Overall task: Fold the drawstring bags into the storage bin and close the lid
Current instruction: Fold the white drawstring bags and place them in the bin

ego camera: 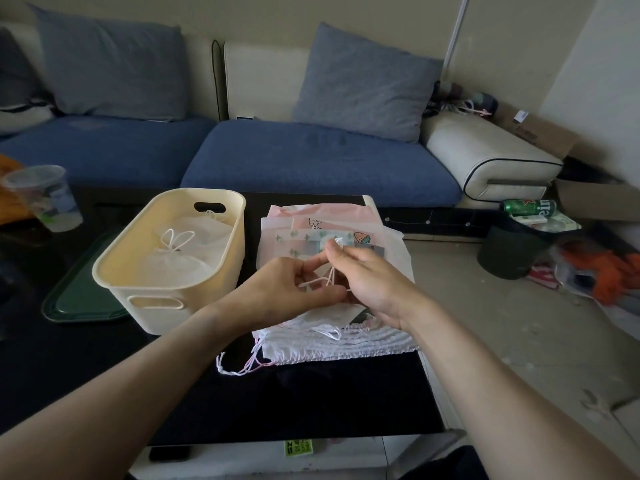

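While a blue sofa (pixel 311 161) runs behind my black worktop (pixel 311 393), the cream storage bin (pixel 166 268) stands lidless at left with tied bags inside. Just right of it lies the stack of drawstring bags (pixel 346 337). Above the stack my left hand (pixel 287 289) and right hand (pixel 370 275) both pinch a white drawstring (pixel 330 277); my fingers hide its knot.

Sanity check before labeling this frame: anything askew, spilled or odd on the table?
Nothing spilled or damaged on the table. Minor: the bag stack is fanned unevenly, with loose cords trailing off its near-left corner. The green lid lies partly under the bin. Both hands, left hand and right hand, pinch a drawstring.
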Demonstrator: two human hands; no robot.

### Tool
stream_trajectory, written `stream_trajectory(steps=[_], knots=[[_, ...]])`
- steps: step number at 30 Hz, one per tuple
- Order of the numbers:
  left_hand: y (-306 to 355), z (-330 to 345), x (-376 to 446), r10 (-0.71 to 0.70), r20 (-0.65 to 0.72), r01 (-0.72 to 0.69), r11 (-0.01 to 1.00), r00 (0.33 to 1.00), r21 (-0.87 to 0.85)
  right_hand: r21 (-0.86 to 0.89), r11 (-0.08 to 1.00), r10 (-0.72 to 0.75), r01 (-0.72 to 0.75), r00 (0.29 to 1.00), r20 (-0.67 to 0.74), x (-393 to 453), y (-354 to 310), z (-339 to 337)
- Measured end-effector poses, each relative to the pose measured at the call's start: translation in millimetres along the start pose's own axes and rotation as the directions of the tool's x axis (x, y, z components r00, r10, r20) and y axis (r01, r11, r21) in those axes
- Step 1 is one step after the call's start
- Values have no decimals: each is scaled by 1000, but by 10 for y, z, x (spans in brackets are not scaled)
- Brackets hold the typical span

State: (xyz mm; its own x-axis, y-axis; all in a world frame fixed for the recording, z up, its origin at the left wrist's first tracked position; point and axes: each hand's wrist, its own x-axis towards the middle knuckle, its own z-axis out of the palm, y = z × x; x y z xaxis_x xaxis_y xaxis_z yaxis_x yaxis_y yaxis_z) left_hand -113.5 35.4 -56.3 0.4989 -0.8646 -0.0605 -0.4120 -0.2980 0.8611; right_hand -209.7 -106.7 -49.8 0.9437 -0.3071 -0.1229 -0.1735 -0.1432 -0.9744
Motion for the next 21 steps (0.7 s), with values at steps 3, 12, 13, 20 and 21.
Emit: stream_trajectory(steps=[3,12,13,20,21], knots=[[-29,-19,0,-37,-10,37,999,999,0,-3,1000,2,-2,1000,11,-6,-9,-5],[20,-114,-57,-61,8,61,997,998,-36,30,999,-15,17,997,-70,13,7,-47],[39,-125,-74,-46,27,48,996,999,-69,101,994,-23,29,998,-58,13,0,-55],[103,-170,-146,30,132,-5,982,991,-186,316,946,-71,68,997,-3,8,-22,-106],[105,-168,-148,35,133,-9,981,990,-191,293,954,-59,60,998,-11,11,-18,-100]])
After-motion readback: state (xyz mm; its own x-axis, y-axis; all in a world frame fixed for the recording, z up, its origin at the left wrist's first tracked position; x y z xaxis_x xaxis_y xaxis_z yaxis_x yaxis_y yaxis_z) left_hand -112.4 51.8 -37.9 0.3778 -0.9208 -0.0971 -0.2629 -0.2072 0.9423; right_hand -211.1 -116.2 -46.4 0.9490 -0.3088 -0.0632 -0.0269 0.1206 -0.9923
